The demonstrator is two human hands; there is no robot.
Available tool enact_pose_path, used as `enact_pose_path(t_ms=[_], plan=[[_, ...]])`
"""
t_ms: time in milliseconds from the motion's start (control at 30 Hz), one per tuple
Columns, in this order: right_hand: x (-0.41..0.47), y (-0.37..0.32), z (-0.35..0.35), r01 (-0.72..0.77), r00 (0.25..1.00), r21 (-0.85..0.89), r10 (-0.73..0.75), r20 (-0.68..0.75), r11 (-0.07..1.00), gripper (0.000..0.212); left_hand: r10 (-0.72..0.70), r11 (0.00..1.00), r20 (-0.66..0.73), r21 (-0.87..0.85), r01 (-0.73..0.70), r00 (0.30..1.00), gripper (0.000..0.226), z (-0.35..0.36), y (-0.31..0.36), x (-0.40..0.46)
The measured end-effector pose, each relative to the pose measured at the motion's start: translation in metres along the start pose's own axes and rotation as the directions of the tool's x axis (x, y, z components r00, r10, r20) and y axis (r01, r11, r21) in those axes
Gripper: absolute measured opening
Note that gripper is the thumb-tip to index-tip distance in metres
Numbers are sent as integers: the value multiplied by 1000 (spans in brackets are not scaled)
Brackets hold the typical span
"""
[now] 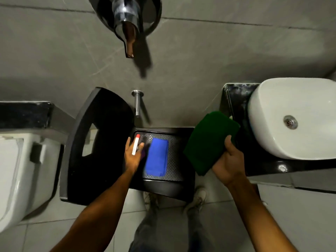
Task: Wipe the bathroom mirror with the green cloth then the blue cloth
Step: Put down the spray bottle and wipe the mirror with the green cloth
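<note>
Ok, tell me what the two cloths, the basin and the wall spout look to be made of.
Green cloth: soft fabric, probably microfibre; matte, folded, sagging in the right hand.
Blue cloth: similar matte fabric, folded flat on the textured black tray.
Basin: glossy white, likely glazed ceramic; smooth highlights.
Wall spout: polished metal, chrome-like, with mirror reflections.

A black tray (183,132) sits between the hands, with a folded blue cloth (157,157) lying flat on it beside the left hand (132,155).
</note>
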State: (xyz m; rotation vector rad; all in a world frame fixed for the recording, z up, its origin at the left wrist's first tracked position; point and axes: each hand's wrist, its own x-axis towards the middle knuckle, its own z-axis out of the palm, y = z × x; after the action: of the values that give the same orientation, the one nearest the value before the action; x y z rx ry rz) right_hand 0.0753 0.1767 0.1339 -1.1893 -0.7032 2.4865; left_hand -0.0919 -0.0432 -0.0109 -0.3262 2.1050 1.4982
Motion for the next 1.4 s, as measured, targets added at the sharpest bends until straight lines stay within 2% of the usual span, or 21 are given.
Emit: enact_pose_path(t_ms=[167, 233, 300, 333, 367, 433, 500, 533, 600, 700, 767, 867, 933, 967, 1000, 1033, 1100, 1133, 1233, 1300, 1400], plan=[[1, 7, -8, -31, 999, -37, 30, -18, 999, 50, -97, 995, -48, 16, 98, 994, 76, -2, -7, 0], [1, 4, -4, -31, 999, -61, 31, -15, 998, 49, -322, 946, -140, -2, 325, 936, 80, 3, -8, -5], [8, 2, 3, -42, 999, -15, 42, -18, 999, 48, -513, 858, -104, -79, 507, 852, 58, 12, -11, -14], [-12, -26, 7, 31, 1000, 1, -31, -4, 1000, 48, -499, 863, 22, -80, 499, 866, 47, 30, 13, -37], [-18, -31, 15, 32, 999, 24, -32, 25, 999, 50, -486, 862, 153, -76, 501, 861, 40, 40, 24, -51], [-11, -32, 34, -17, 998, 46, 14, 67, 999, 51, -429, 868, 402, -63, 492, 809, 52, 56, 53, -60], [-24, -54, 44, 23, 992, 37, -28, 122, 999, 54, -272, 862, 693, -133, 489, 668, 63, 75, 101, -77], [-26, -59, 49, 30, 986, 47, -38, 163, 998, 57, -199, 831, 781, -187, 524, 593, 68, 79, 125, -82], [-39, -99, 62, 91, 969, 51, -101, 225, 995, 60, -61, 859, 851, -222, 462, 521, 65, 93, 193, -96], [-58, -162, 81, 239, 934, 119, -262, 243, 964, 67, 55, 985, 832, -137, 108, 551, 35, 115, 283, -131], [-68, -201, 84, 353, 899, 178, -386, 210, 919, 75, 106, 994, 808, -96, -48, 579, 19, 135, 326, -162], [-76, -242, 93, 428, 863, 306, -485, 140, 851, 77, 138, 989, 821, -86, -120, 554, 15, 164, 379, -217], [-83, -272, 103, 450, 844, 373, -523, 120, 811, 76, 219, 947, 789, -31, -319, 574, 18, 179, 415, -252], [-83, -287, 109, 460, 825, 418, -551, 125, 784, 75, 290, 889, 755, 16, -458, 589, 24, 182, 433, -266], [-87, -303, 114, 480, 804, 449, -583, 119, 754, 76, 382, 775, 714, 99, -624, 588, 32, 186, 452, -277], [-93, -323, 121, 504, 777, 470, -618, 119, 725, 76, 498, 589, 672, 202, -782, 549, 39, 189, 475, -287], [-101, -360, 135, 543, 727, 511, -677, 112, 667, 66, 707, 218, 573, 380, -899, 414, 51, 191, 520, -301], [-109, -384, 146, 569, 697, 519, -709, 108, 638, 62, 785, 91, 537, 394, -914, 310, 56, 192, 548, -309], [-134, -456, 180, 672, 594, 500, -801, 77, 546, 56, 903, -143, 429, 357, -923, 26, 59, 190, 632, -334], [-155, -507, 210, 752, 476, 487, -877, 66, 445, 52, 936, -242, 338, 427, -871, -94, 57, 186, 690, -344], [-183, -584, 273, 816, 285, 494, -952, 108, 300, 52, 939, -341, 258, 604, -720, -228, 56, 173, 775, -352]])
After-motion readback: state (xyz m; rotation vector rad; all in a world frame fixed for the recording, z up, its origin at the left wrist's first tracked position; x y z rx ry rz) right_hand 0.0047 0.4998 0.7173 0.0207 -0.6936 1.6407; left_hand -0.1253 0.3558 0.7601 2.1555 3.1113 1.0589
